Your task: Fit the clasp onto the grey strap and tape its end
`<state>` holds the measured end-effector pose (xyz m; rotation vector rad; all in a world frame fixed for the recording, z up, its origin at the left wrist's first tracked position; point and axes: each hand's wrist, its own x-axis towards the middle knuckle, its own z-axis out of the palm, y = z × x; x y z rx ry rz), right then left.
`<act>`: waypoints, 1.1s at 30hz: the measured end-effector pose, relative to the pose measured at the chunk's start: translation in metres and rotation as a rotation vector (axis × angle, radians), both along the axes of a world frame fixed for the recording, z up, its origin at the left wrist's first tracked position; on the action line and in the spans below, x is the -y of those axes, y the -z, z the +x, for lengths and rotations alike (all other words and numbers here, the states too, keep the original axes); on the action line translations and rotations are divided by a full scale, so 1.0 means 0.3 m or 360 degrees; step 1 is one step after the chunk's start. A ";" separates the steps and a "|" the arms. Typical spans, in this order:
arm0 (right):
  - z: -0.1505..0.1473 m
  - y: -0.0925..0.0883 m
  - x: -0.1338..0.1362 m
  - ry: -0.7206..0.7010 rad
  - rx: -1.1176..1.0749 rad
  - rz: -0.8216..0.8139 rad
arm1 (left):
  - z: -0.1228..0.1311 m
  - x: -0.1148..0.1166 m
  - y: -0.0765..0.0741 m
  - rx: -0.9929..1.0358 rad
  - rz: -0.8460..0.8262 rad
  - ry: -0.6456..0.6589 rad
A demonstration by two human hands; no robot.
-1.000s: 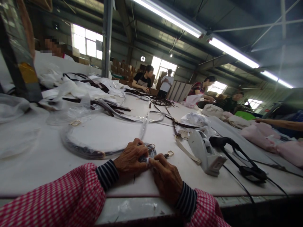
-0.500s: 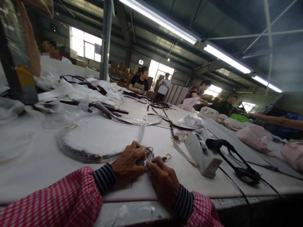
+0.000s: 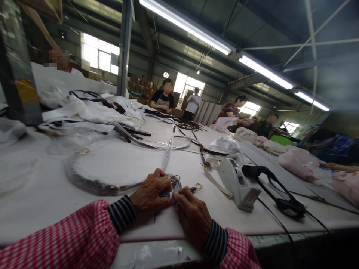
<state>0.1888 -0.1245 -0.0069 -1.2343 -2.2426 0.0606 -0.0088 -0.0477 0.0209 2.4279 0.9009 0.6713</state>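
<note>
My left hand [image 3: 150, 192] and my right hand [image 3: 190, 213] meet at the near edge of a white table [image 3: 50, 198]. Both pinch the end of a dark bag strap [image 3: 92, 183] wrapped in clear plastic, with a small white piece between the fingertips. The strap curves away in a big loop to the left. A gold clasp [image 3: 197, 186] lies just beyond my right fingers. Both sleeves are pink check over striped cuffs.
A white tape dispenser [image 3: 238, 183] stands right of my hands, beside a black device with cables [image 3: 280, 194]. More straps and plastic bags [image 3: 92, 112] pile up at the far left. Pink bags [image 3: 297, 164] lie at the right. Several other people work at the far end.
My hands have stayed together on the strap end, with only small finger movement. An outstretched arm at the right edge has dropped lower and drawn back.
</note>
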 end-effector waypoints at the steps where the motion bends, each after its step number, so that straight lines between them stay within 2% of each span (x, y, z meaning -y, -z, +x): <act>1: 0.000 -0.001 0.000 -0.0001 -0.0002 -0.0007 | 0.000 -0.001 0.001 0.0000 0.0002 0.0009; 14: 0.007 0.012 -0.009 -0.0058 -0.0132 0.0007 | 0.001 -0.010 0.014 0.0005 0.0013 -0.0008; 17: 0.037 -0.009 -0.022 -0.0059 -0.0521 -0.0097 | -0.001 -0.016 0.022 0.0019 0.0021 -0.0009; 20: 0.090 -0.043 -0.052 0.0172 -0.1045 -0.0335 | -0.002 -0.013 0.020 0.0019 0.0006 -0.0032; 22: 0.115 -0.054 -0.077 0.0271 -0.1176 -0.0479 | -0.001 -0.009 0.015 0.0023 -0.0006 -0.0041; 25: 0.112 -0.042 -0.103 0.0189 -0.1082 -0.0583 | -0.001 -0.009 0.014 0.0039 -0.0012 -0.0024; 28: 0.080 -0.017 -0.106 0.0082 -0.0764 -0.0430 | -0.003 -0.015 0.025 0.0045 -0.0005 0.0011; 30: 0.064 -0.008 -0.100 0.0079 -0.0563 -0.0304 | -0.008 -0.020 0.037 0.0038 -0.0010 0.0014; 33: 0.053 -0.004 -0.094 0.0119 -0.0446 -0.0284 | -0.014 -0.028 0.056 0.0011 -0.0032 0.0000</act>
